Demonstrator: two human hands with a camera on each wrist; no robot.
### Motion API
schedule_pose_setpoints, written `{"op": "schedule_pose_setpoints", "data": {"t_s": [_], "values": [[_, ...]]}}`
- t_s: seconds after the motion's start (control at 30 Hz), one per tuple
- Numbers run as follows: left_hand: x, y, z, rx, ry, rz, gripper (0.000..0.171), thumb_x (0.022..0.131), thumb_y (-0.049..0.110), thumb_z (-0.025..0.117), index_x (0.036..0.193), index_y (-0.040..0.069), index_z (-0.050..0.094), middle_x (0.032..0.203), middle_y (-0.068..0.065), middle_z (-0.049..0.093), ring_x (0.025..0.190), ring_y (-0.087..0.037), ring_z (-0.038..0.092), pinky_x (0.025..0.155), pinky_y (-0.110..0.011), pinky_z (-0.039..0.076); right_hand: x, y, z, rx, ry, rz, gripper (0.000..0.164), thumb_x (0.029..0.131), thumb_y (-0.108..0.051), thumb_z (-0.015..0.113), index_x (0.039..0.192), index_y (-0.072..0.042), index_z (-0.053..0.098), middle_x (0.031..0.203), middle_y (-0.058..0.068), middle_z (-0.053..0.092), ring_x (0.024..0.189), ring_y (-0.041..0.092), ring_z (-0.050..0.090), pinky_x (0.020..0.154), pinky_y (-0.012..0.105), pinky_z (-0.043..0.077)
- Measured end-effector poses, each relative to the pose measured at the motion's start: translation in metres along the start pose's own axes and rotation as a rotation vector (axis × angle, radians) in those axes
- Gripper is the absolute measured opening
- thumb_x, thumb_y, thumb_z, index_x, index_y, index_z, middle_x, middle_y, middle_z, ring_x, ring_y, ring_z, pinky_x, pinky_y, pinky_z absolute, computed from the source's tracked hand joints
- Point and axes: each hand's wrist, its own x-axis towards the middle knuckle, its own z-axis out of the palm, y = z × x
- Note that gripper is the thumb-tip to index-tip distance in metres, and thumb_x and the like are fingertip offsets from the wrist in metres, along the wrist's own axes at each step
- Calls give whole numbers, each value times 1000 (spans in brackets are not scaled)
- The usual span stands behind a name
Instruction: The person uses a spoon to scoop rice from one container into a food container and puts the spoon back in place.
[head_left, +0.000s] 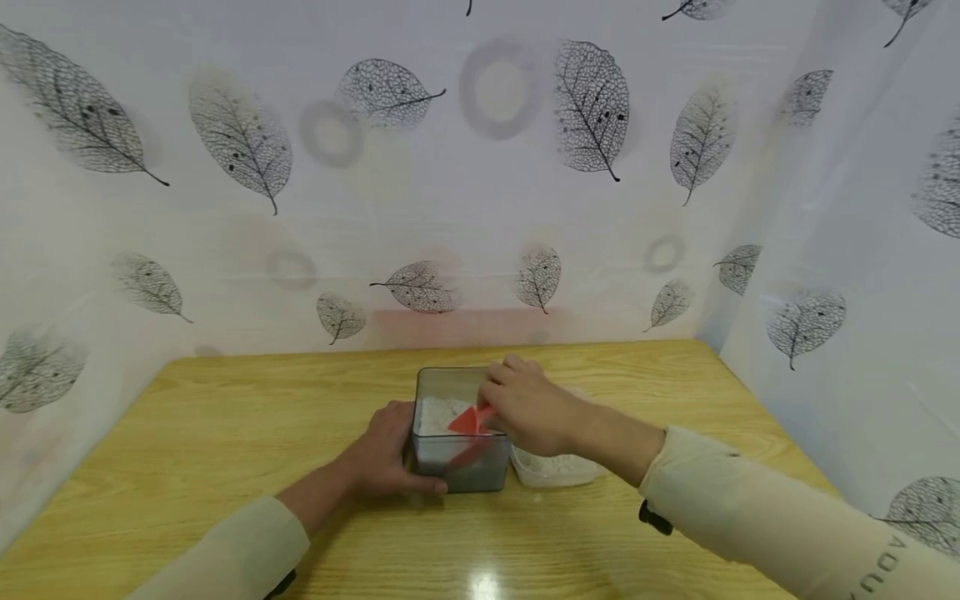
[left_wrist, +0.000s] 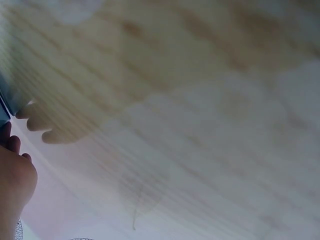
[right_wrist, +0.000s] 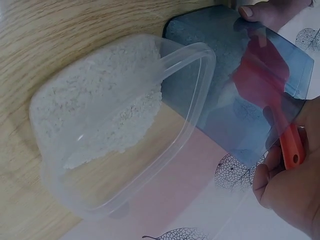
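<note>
My left hand (head_left: 382, 454) grips the left side of a grey-blue see-through container (head_left: 480, 478), its thumb across the front wall. White grains that look like rice (head_left: 437, 412) lie inside. Above the container's right side, my right hand (head_left: 531, 408) holds a red scoop (head_left: 465, 421) by its handle, the scoop's head within the container. The right wrist view shows the red scoop (right_wrist: 262, 75) through the bluish wall, with the handle in the curled fingers. At the left edge of the left wrist view only part of the left hand (left_wrist: 15, 175) appears.
A clear plastic tub (head_left: 558, 480) with more white grains stands just right of the container, partly hidden under the right forearm. Both stand on a wood-grain table (head_left: 262, 433). A leaf-print sheet (head_left: 465, 208) hangs behind the table and along its sides.
</note>
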Motion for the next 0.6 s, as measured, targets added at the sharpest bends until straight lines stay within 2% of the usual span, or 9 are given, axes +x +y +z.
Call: {"op": "schedule_pose_setpoints", "data": {"t_s": [0.23, 0.6], "values": [[0, 1, -1, -3, -3, 10, 91, 65, 72, 79, 138, 27, 48, 129, 10, 58, 113, -10, 50, 101, -46, 39, -1, 0, 5, 23, 11, 1, 18, 97, -28, 63, 103, -12, 64, 103, 0, 57, 94, 18, 42, 84, 36, 35], [-1, 3, -2, -10, -28, -49, 98, 64, 73, 79, 142, 26, 44, 134, 8, 55, 117, -12, 46, 106, -49, 35, -2, 1, 9, 109, 28, 30, 18, 98, -24, 63, 107, -9, 64, 105, 1, 58, 91, 16, 40, 85, 34, 35]]}}
